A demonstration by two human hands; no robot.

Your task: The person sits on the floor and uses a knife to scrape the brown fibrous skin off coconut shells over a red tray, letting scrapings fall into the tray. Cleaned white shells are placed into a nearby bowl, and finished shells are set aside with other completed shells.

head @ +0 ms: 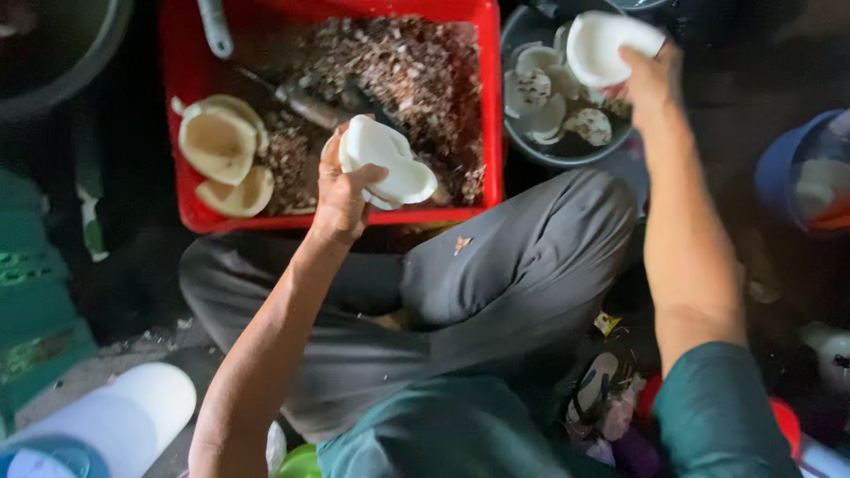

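Observation:
My left hand (341,190) grips a white peeled coconut piece (385,159) over the front edge of a red crate (190,62). My right hand (651,80) is stretched out over a dark round basin (522,150) and holds another white coconut piece (606,44) above it. Several peeled pieces (544,102) lie inside the basin. The crate holds brown shavings (403,71), two cream coconut halves (221,142) at its left, and a knife-like tool (305,104) lying on the shavings.
My grey-trousered legs (496,265) are folded below the crate. A green crate (35,301) stands at the left, a white cylinder (115,420) at bottom left, a blue container (801,173) at right, a sandal (593,385) near my knee.

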